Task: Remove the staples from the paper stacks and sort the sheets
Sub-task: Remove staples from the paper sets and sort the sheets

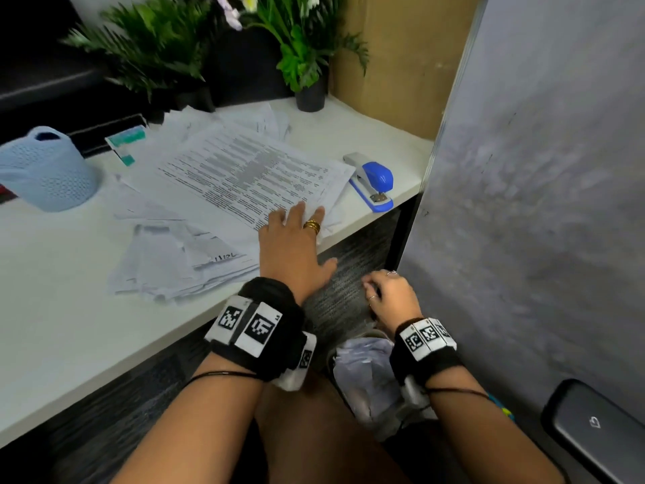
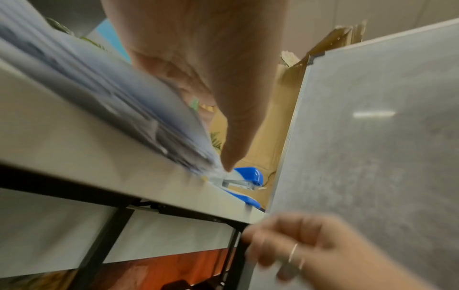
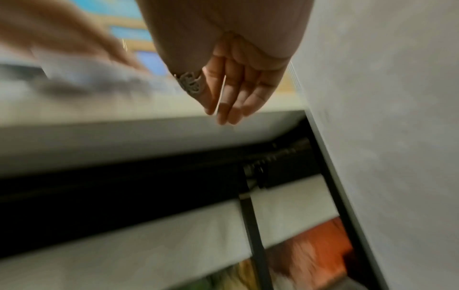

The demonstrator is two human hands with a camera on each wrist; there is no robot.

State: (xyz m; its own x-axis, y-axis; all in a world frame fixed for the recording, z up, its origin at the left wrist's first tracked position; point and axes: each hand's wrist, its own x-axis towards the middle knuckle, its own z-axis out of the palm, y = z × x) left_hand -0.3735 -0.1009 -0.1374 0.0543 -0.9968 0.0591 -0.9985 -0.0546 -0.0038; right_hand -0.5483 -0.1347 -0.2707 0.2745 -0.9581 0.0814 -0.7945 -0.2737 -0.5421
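Step in hand looks like staging the next stapled stack, not pulling a staple yet. Left hand [image 1: 296, 239] lies flat, fingers straight, on the near corner of the printed paper stack [image 1: 244, 172]; thumb hangs off the desk [image 1: 52, 309] edge, nothing pinched. In the left wrist view that corner reads as lifted or fanned under the fingers [image 2: 228, 149], but blur makes it uncertain. Right hand [image 1: 391, 295] sits below desk level, right of and nearer than the left hand, fingers loosely curled; in the right wrist view something thin and pale runs between the fingertips [image 3: 223, 109], cannot tell if it is a staple or a glare line, so that grip is undetermined. Blue stapler [image 1: 371, 181] is just beyond and right of the left fingertips, touching or just beside the stack's right edge. Next move likely calls for the right hand to come up to the corner under the left fingers and work the staple while the left pins the sheets. Stack: white sheets, dense text on top, edges misaligned. A second loose, crumpled pile [image 1: 181, 267] lies left of the left wrist; no staple resolvable on either.
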